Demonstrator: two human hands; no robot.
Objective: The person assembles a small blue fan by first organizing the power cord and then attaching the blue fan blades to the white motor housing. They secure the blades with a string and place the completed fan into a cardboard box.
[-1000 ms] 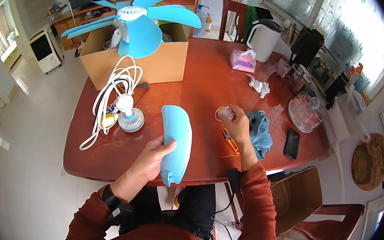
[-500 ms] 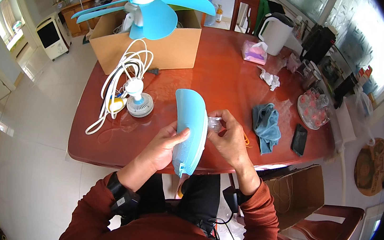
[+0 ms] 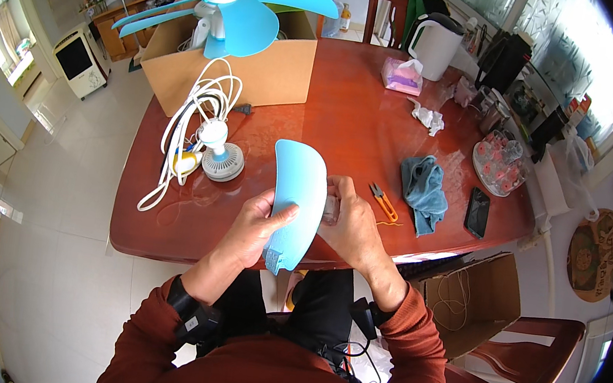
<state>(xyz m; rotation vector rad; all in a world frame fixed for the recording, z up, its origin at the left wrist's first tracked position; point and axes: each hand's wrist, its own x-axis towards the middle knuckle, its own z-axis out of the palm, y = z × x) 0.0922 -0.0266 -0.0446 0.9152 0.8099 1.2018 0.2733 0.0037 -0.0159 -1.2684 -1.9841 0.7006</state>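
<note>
As I watch from my end, the main change is in the right hand (image 3: 355, 228): a second ago it is out over the table beside the orange snips, and now it is in close against the right edge of the stack of blue blades (image 3: 300, 183). It grips a small clear item (image 3: 331, 208), partly covered by the fingers; I cannot tell what it is, perhaps a roll of tape. Left hand (image 3: 250, 230) keeps its grasp on the stack from the other side, thumb laid across the face. Stack is held raised and tilted at the near edge of the table (image 3: 345, 127), tabbed end low. It has turned a little as well: the layered side shows less than it does a second ago, the broad face more. My reading: the work moves from fetching to handling at the blade edge, with the left hand steadying. The orange snips (image 3: 385, 203) are now in plain sight and untouched, between the right hand and the blue cloth (image 3: 424, 194). Fan base (image 3: 222, 162) stands left of the stack, well apart, in the same place. Contact between clear item and blades is too hidden to call.
</note>
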